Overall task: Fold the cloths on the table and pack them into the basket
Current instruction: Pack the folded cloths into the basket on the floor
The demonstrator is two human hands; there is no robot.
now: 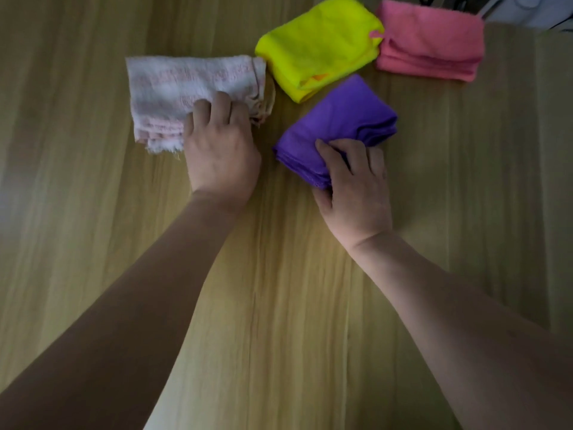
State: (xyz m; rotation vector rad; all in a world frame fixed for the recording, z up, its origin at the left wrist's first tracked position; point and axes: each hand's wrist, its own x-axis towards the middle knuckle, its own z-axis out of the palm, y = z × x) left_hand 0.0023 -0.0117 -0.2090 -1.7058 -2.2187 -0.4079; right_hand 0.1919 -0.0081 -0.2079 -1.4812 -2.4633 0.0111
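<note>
Four folded cloths lie on the wooden table (pixel 93 212): a white-and-pink cloth (pixel 186 88) at the left, a purple cloth (pixel 341 119) near the middle, a yellow cloth (pixel 316 45) behind it, and a pink cloth (pixel 431 38) just beside the yellow one at the far right. The left hand (pixel 220 150) grips the white-and-pink cloth's near edge with curled fingers; the right hand (pixel 356 184) pinches the purple cloth's near corner

Likely a home: wood-grain table (pixel 93 212) with folded cloths (pixel 322 41)
</note>
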